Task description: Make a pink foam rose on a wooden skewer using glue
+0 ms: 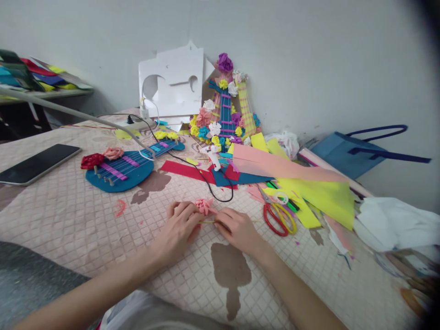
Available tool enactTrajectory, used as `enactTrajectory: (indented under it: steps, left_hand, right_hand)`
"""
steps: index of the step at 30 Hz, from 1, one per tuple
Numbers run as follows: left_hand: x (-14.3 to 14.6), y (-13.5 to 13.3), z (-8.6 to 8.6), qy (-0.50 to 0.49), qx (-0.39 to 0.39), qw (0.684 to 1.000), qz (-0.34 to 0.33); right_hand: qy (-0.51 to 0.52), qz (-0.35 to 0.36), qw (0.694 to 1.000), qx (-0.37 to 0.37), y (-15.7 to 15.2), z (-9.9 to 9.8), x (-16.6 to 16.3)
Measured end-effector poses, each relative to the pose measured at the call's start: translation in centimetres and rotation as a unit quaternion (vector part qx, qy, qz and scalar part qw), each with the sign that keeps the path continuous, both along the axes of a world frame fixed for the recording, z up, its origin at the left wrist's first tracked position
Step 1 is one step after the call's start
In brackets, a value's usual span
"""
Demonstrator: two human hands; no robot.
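Observation:
My left hand (180,227) rests on the patterned table cover with its fingers curled around the base of a small pink paper flower (204,205). My right hand (237,228) lies close beside it, fingers pinched on a thin yellowish stick (207,222) that runs between both hands. The flower sits just above where the fingertips meet. Both forearms reach in from the bottom edge.
Red and yellow scissors (279,216) lie right of my hands. A blue craft guitar (125,167) with paper roses, a glue gun (212,156) with black cable, coloured sheets (309,183), a phone (36,162), decorated guitars (225,112) by the wall and a blue bag (347,153).

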State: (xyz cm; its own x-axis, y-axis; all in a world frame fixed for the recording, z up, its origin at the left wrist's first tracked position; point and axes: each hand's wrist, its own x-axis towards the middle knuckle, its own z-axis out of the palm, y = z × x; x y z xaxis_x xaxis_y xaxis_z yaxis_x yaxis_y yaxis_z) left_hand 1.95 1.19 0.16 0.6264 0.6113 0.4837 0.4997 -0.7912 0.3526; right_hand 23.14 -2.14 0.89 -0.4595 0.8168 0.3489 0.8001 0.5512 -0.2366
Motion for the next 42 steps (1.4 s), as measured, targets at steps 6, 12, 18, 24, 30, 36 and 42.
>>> enactTrajectory:
  steps: [6, 12, 18, 24, 30, 36, 42]
  left_hand:
    - [-0.1, 0.0, -0.4, -0.006, 0.001, 1.0, -0.006]
    - [-0.3, -0.1, -0.3, -0.002, -0.007, 1.0, -0.003]
    - [-0.6, -0.4, -0.4, -0.008, -0.012, 1.0, 0.017]
    - [-0.6, -0.4, -0.3, -0.003, 0.006, 1.0, 0.027]
    - [-0.6, -0.4, -0.3, -0.008, 0.004, 1.0, 0.022]
    - [-0.6, -0.4, -0.2, -0.021, -0.014, 0.999, 0.023]
    - [-0.5, -0.4, -0.2, -0.024, -0.024, 0.998, 0.056]
  right_hand:
    - [-0.014, -0.007, 1.0, -0.008, 0.0, 0.1, -0.1]
    - [-0.003, -0.005, 1.0, -0.012, 0.0, 0.1, -0.1]
    - [0.012, -0.005, 1.0, -0.021, -0.1, 0.0, -0.3]
    - [0.017, -0.014, 1.0, -0.021, 0.0, -0.2, -0.3]
    - [0.024, -0.011, 0.999, -0.024, 0.1, -0.3, -0.3]
    - [0.033, -0.005, 0.998, -0.046, -0.1, -0.4, -0.9]
    - [0.033, -0.008, 0.998, -0.045, -0.2, -0.4, -1.2]
